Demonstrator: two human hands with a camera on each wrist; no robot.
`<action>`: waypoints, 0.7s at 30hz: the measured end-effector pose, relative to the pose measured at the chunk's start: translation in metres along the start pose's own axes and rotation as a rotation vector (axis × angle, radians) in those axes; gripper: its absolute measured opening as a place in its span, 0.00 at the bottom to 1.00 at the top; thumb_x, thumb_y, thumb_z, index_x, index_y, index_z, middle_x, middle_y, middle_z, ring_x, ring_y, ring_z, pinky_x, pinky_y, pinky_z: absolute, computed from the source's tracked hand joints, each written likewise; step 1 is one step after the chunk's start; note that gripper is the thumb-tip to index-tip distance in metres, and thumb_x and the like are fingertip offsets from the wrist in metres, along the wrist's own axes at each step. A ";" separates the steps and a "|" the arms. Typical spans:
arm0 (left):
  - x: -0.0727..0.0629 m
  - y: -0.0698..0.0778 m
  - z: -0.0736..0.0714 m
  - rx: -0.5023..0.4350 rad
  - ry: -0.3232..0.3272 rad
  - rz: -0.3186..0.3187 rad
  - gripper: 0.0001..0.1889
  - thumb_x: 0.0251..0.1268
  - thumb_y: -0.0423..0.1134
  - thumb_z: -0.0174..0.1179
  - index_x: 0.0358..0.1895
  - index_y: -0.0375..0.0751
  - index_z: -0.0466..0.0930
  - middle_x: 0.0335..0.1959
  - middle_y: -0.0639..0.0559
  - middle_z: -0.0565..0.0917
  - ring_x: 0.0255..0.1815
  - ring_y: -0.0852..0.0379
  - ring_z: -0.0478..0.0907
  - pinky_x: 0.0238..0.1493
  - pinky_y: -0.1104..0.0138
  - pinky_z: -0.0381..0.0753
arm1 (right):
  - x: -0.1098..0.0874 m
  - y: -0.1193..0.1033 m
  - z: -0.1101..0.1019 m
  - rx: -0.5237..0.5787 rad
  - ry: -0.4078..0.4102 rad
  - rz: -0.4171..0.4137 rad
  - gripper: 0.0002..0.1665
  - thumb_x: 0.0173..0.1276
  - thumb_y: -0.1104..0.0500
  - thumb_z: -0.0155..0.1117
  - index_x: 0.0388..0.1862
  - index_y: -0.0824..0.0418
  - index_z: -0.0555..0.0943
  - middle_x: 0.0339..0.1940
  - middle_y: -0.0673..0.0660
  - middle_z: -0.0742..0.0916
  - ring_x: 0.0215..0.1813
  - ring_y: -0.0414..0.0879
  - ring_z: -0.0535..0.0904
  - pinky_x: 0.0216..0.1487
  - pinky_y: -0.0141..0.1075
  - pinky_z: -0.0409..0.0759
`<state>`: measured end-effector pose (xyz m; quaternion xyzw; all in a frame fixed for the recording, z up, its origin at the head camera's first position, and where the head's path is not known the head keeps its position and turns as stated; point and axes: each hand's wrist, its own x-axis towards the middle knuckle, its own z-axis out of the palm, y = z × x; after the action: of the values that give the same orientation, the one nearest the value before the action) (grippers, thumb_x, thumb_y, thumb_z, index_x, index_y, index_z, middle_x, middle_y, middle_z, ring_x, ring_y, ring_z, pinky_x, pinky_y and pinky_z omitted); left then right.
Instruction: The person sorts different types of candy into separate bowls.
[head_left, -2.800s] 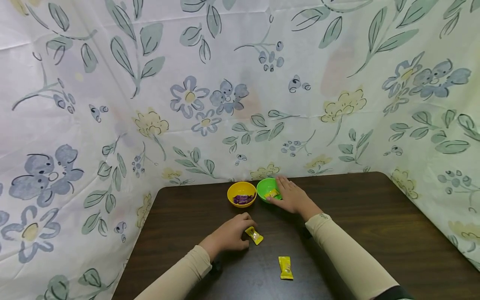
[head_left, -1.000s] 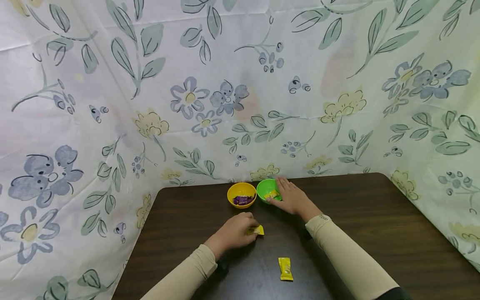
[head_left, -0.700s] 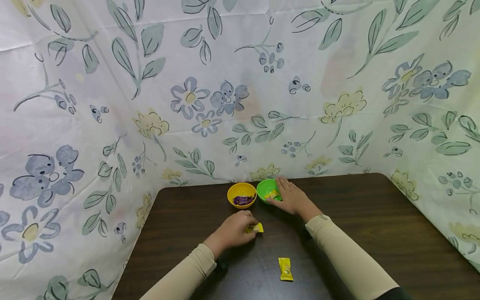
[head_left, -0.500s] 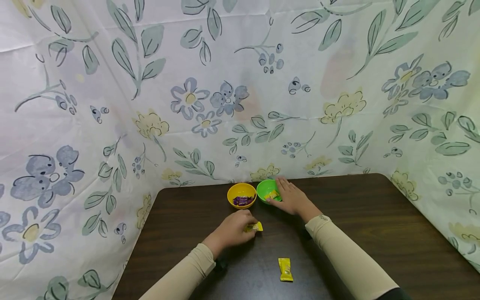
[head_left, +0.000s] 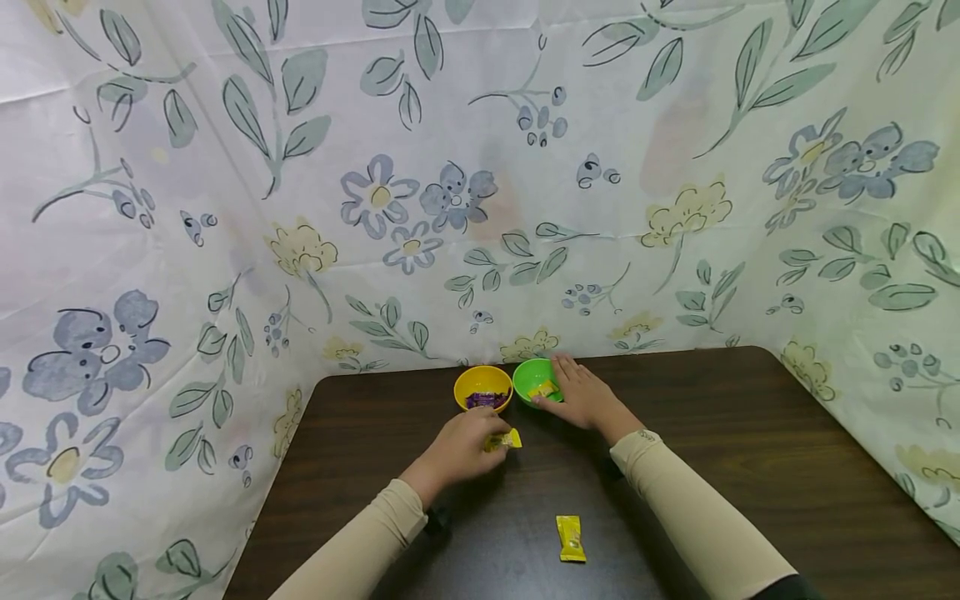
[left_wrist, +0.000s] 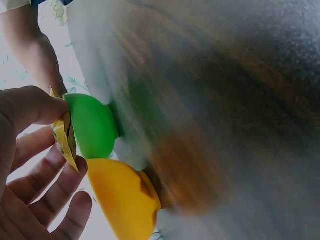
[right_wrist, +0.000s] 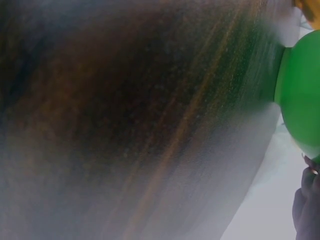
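My left hand (head_left: 459, 446) pinches a yellow-wrapped candy (head_left: 513, 438) between thumb and fingers, just in front of the bowls. The left wrist view shows the same yellow candy (left_wrist: 63, 134) held above the table, with the other fingers spread. My right hand (head_left: 587, 397) rests on the right side of the green bowl (head_left: 524, 382), fingers straight along its rim. Yellow candy (head_left: 543, 389) lies in that bowl, partly behind the thumb. Beside it on the left stands a yellow bowl (head_left: 471, 381) with purple-wrapped candies (head_left: 486, 400).
Another yellow-wrapped candy (head_left: 571, 538) lies by itself on the dark wooden table (head_left: 720, 450), nearer the front. A floral cloth (head_left: 480, 208) hangs behind the table and along both sides.
The left hand has taken hold of the yellow candy that lay on the table and has carried it up toward the bowls. My right hand stays on the green bowl.
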<state>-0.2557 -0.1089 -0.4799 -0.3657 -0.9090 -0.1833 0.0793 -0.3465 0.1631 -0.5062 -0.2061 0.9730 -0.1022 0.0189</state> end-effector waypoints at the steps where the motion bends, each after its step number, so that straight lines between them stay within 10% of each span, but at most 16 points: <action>1: 0.000 0.000 -0.001 0.004 0.006 0.001 0.13 0.67 0.42 0.71 0.51 0.42 0.91 0.43 0.54 0.88 0.42 0.60 0.81 0.46 0.67 0.85 | 0.000 0.000 0.000 -0.001 -0.001 -0.001 0.62 0.77 0.22 0.44 0.88 0.68 0.50 0.89 0.67 0.57 0.89 0.61 0.53 0.88 0.56 0.53; 21: 0.019 -0.001 -0.011 -0.024 0.043 -0.088 0.12 0.67 0.42 0.70 0.50 0.43 0.92 0.42 0.53 0.88 0.40 0.60 0.82 0.45 0.65 0.87 | -0.001 -0.001 -0.001 0.003 -0.006 -0.001 0.61 0.78 0.24 0.46 0.88 0.68 0.49 0.89 0.67 0.56 0.89 0.61 0.52 0.88 0.56 0.53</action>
<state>-0.2696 -0.1017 -0.4647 -0.3222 -0.9201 -0.2053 0.0865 -0.3457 0.1629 -0.5055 -0.2068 0.9727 -0.1033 0.0220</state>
